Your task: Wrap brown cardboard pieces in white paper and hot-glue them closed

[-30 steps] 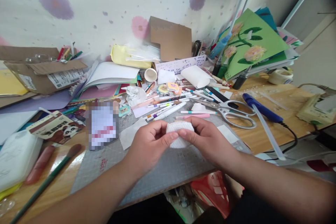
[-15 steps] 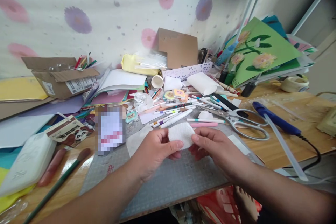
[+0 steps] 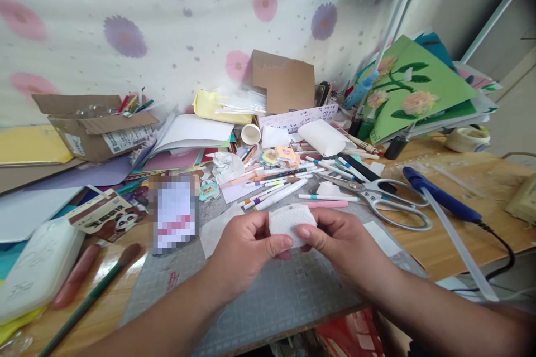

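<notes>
A small folded piece of white textured paper towel (image 3: 292,222) is held up over the grey cutting mat (image 3: 268,301). My left hand (image 3: 247,245) pinches its left side, thumb in front and the other fingers behind. On its right side, my right hand (image 3: 339,237) grips it the same way, its thumb lying across the front. Just beyond the hands are a pink pen (image 3: 324,204) and several white markers. Flat on the mat by my left hand is a white sheet (image 3: 218,230). Large silver scissors (image 3: 372,195) rest to the right of my right hand.
A blue glue gun (image 3: 444,195) with a clear glue stick lies at the right. A blurred-out phone-like screen (image 3: 173,215) stands at the left, near a green-handled brush (image 3: 94,293). Behind are a cardboard box (image 3: 96,128), stacked papers and a green flower picture (image 3: 419,86).
My right thumb has moved left onto the front of the paper towel. The towel now looks folded over, with a layered top edge. The view has shifted slightly.
</notes>
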Motion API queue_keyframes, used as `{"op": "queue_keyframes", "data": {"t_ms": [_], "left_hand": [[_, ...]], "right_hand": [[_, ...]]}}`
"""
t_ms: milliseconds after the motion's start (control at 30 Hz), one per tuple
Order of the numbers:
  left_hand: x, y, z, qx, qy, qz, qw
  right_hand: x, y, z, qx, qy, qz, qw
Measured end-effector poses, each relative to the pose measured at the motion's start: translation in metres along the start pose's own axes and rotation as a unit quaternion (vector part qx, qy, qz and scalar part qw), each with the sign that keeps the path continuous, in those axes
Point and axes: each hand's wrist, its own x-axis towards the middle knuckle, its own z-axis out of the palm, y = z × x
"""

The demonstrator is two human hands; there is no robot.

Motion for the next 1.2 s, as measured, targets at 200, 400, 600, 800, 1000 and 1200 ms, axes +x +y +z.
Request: {"op": "queue_keyframes", "data": {"t_ms": [200,400,600,800,1000,1200], "left_hand": [[-0.001,0.004,-0.003,0.079,0.017,0.1,0.992],[-0.004,0.009,-0.007,0.272,0.067,0.235,0.931],[-0.004,0.005,-0.008,0.352,0.068,0.336,0.871],[-0.006,0.004,-0.008,0.354,0.073,0.386,0.848],[-0.006,0.007,-0.006,0.324,0.067,0.33,0.884],[-0.001,0.007,-0.007,0.164,0.063,0.189,0.966]], "right_hand": [[-0.002,-0.001,-0.002,-0.037,-0.01,-0.064,0.997],[-0.005,0.001,-0.007,-0.113,0.017,-0.152,0.982],[-0.008,-0.006,-0.008,-0.135,0.029,-0.234,0.962],[-0.007,-0.001,-0.004,-0.083,0.032,-0.232,0.969],[-0.006,-0.003,-0.007,-0.146,0.02,-0.246,0.958],[-0.005,-0.008,-0.011,-0.193,-0.004,-0.141,0.971]]}}
